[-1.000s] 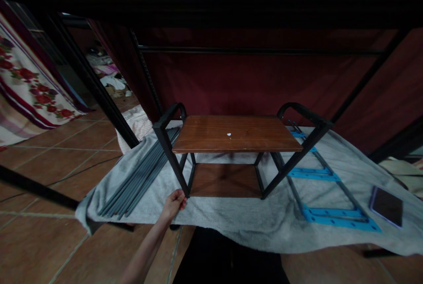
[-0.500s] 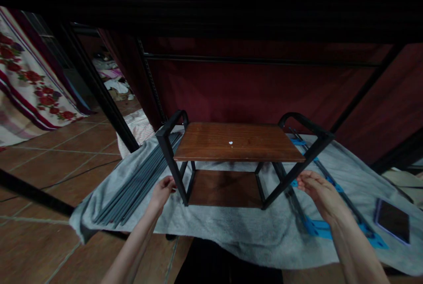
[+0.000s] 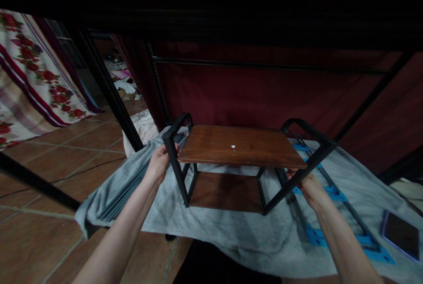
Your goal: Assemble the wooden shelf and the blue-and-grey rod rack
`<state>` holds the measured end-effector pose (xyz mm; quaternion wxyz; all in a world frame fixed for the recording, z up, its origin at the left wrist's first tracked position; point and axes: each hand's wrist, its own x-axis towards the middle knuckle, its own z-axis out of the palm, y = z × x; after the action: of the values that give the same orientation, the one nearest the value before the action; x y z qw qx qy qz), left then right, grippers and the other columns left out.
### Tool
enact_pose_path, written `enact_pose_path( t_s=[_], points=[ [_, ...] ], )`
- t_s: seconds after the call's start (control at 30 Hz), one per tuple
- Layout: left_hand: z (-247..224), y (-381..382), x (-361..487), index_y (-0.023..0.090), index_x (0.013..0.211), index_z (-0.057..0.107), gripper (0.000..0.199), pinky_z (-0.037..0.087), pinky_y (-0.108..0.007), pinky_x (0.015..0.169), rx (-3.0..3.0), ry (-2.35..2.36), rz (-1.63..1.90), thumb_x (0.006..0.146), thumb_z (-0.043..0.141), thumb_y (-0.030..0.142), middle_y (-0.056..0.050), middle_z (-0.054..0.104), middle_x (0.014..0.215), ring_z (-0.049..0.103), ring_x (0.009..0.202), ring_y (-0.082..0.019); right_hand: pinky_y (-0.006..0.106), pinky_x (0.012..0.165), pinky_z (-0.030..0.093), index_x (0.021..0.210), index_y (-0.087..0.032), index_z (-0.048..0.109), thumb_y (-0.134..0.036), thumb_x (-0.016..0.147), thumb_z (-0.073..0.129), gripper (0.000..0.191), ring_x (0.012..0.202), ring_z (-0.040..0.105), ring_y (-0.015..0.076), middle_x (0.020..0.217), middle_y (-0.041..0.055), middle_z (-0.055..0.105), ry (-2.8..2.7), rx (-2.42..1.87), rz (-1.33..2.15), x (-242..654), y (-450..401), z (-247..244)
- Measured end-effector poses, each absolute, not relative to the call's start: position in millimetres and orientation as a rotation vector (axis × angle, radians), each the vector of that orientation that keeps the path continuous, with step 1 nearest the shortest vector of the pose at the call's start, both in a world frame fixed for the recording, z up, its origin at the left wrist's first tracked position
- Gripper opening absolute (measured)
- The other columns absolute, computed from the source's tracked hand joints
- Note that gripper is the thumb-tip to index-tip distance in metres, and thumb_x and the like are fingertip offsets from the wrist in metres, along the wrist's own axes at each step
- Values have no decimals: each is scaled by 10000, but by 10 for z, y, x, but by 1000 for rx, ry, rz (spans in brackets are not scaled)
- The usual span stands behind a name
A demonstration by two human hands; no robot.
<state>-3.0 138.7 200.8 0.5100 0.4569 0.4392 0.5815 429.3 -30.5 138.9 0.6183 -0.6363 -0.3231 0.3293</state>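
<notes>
A small two-tier shelf rack [image 3: 243, 145] with brown wood-look boards and a black metal frame stands upright in front of me. My left hand [image 3: 160, 160] grips its left side frame just under the curved handle, with the fingertips passing behind the post. My right hand [image 3: 306, 186] is at the right front post below the upper board, its fingers curled behind the metal and partly hidden. The lower board [image 3: 228, 190] sits close to the grey cloth [image 3: 211, 226]. A small white heart-shaped mark shows on the upper board.
Several thin grey rods [image 3: 128, 191] lie on the cloth at left. At right lies a dark rack piece with blue connectors [image 3: 330, 237], beside a phone [image 3: 400, 234]. Black metal bars [image 3: 109, 94] frame the space, and a dark red curtain [image 3: 231, 90] hangs behind.
Both hands have moved in to the shelf rack: the left up to its left frame, the right inward to the right post. The view has shifted slightly.
</notes>
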Motion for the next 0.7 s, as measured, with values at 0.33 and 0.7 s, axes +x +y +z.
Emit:
enact_pose_path(
  t_s=[0.33, 0.7],
  points=[
    [2504, 1680, -27, 81, 879, 657, 214, 474, -152, 500, 1154, 941, 1341, 710, 708, 201, -56, 667, 737, 608, 596, -97, 253, 566, 488, 815, -203, 685, -364, 650, 726, 234, 661, 619, 162, 758, 27, 702, -789, -1395, 618, 4407, -173, 1981],
    [3028, 1671, 23, 53, 919, 639, 312, 474, -186, 389, 889, 894, 929, 912, 540, 349, -62, 632, 678, 567, 487, -99, 202, 506, 528, 884, -170, 675, -304, 858, 595, 158, 604, 627, 121, 809, 63, 713, -722, -1187, 1010, 4383, -114, 2888]
  ],
)
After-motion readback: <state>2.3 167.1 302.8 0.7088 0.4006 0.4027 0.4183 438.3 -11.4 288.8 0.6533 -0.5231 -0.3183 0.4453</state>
